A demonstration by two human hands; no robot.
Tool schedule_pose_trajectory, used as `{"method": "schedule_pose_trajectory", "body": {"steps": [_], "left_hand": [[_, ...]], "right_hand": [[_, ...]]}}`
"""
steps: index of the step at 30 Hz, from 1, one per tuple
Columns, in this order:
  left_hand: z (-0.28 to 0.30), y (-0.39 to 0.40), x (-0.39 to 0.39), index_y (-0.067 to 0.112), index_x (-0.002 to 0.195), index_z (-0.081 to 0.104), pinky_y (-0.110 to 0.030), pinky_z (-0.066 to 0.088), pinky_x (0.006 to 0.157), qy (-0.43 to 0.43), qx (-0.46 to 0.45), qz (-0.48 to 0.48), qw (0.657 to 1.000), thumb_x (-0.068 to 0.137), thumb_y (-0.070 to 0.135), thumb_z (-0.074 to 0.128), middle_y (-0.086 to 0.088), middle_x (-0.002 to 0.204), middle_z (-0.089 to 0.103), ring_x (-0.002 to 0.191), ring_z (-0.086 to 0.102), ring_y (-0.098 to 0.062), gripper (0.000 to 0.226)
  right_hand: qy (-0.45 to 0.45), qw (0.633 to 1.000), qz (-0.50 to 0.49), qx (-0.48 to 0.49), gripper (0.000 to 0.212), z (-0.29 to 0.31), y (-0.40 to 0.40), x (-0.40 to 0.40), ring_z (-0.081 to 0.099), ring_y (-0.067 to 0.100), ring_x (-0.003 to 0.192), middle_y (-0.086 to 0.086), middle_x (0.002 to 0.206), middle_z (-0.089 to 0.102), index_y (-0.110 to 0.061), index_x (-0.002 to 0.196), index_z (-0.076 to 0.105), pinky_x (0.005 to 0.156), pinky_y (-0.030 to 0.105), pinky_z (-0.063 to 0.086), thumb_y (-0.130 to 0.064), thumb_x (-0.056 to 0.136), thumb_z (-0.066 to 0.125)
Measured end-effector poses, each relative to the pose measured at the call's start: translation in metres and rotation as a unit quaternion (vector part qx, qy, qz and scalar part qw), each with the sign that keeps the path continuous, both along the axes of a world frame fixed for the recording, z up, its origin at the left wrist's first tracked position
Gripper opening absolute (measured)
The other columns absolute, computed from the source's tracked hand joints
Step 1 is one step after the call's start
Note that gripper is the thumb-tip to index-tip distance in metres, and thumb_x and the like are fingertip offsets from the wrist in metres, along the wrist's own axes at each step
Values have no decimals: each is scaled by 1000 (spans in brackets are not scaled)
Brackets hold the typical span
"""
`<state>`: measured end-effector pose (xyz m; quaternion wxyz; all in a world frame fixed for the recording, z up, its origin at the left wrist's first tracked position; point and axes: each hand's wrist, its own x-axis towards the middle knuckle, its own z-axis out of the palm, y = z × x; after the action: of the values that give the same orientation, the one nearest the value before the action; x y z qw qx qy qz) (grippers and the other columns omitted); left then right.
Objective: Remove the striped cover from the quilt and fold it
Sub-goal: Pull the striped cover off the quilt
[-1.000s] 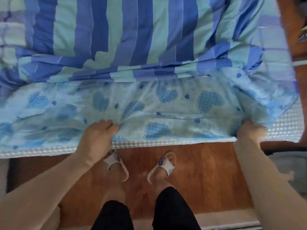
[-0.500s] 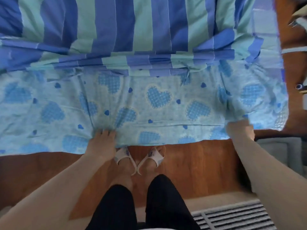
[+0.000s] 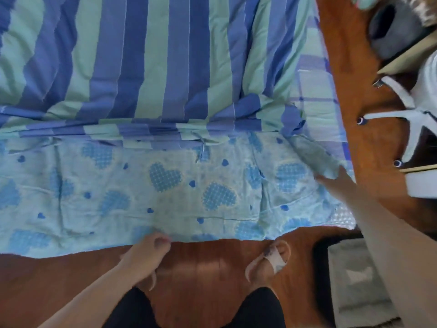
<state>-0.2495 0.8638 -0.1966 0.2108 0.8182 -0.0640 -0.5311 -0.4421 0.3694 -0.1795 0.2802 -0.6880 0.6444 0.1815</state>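
Note:
The striped cover [image 3: 151,58], blue and green, lies spread over the far part of the bed, with its bunched edge [image 3: 151,132] running across the middle. Nearer to me lies a light blue heart-patterned fabric [image 3: 165,185], which hangs over the bed's front edge. My left hand [image 3: 151,248] grips the near hem of that fabric, fingers curled under it. My right hand [image 3: 335,183] holds the fabric's right corner, where a fold of cloth covers the fingers. Whether the heart fabric is the quilt or the cover's inner side is unclear.
A checked sheet [image 3: 314,95] shows at the bed's right side. Wooden floor [image 3: 208,268] lies below, with my slippered foot [image 3: 272,259] on it. A grey mat [image 3: 354,287] sits at lower right. White frame legs [image 3: 402,114] and a dark grey object [image 3: 392,27] stand at the right.
The heart-patterned fabric has been drawn toward me and now hangs over the bed edge. My right hand moved farther away, up to the fabric's right corner. My left hand kept its grip.

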Motion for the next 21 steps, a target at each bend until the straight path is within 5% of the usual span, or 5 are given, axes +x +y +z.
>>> {"method": "schedule_pose_trajectory", "body": {"steps": [7, 11, 15, 18, 21], "left_hand": [[5, -118, -120, 18, 86, 61, -29, 46, 64, 87, 21, 281, 955, 102, 14, 54, -7, 87, 64, 73, 60, -20, 18], [17, -168, -153, 9, 81, 64, -34, 43, 66, 55, 42, 220, 973, 95, 8, 56, -15, 77, 63, 67, 60, -30, 16], [23, -214, -163, 9, 94, 67, -26, 41, 52, 110, -12, 310, 944, 97, 12, 58, -7, 73, 65, 57, 57, -19, 10], [20, -234, -162, 13, 101, 70, -25, 47, 55, 123, -27, 307, 943, 92, 14, 61, -5, 79, 70, 62, 64, -14, 12], [25, -242, -155, 20, 101, 71, -26, 53, 61, 123, -19, 305, 944, 87, 20, 64, -6, 94, 74, 74, 71, -17, 15]], "right_hand": [[-10, 947, 319, 12, 42, -30, -4, -35, 63, 40, 101, 18, 107, 64, -15, 130, 43, 81, 43, 52, -29, 92, 56], [-102, 963, 251, -12, 46, -16, -49, -51, 52, 38, 121, 17, 130, 54, -10, 135, 49, 101, 43, 43, -37, 98, 52], [-40, 958, 283, -1, 69, -14, -99, -37, 42, 39, 132, 18, 146, 42, -12, 152, 27, 109, 46, 36, -44, 97, 53], [-61, 955, 280, 72, 67, -20, -93, -10, 51, 39, 123, 17, 137, 48, -15, 149, 29, 100, 46, 45, -45, 95, 54], [-97, 948, 301, 29, 30, -10, -69, -23, 63, 35, 92, 7, 102, 63, -21, 124, 42, 70, 39, 49, -37, 99, 43]]}}
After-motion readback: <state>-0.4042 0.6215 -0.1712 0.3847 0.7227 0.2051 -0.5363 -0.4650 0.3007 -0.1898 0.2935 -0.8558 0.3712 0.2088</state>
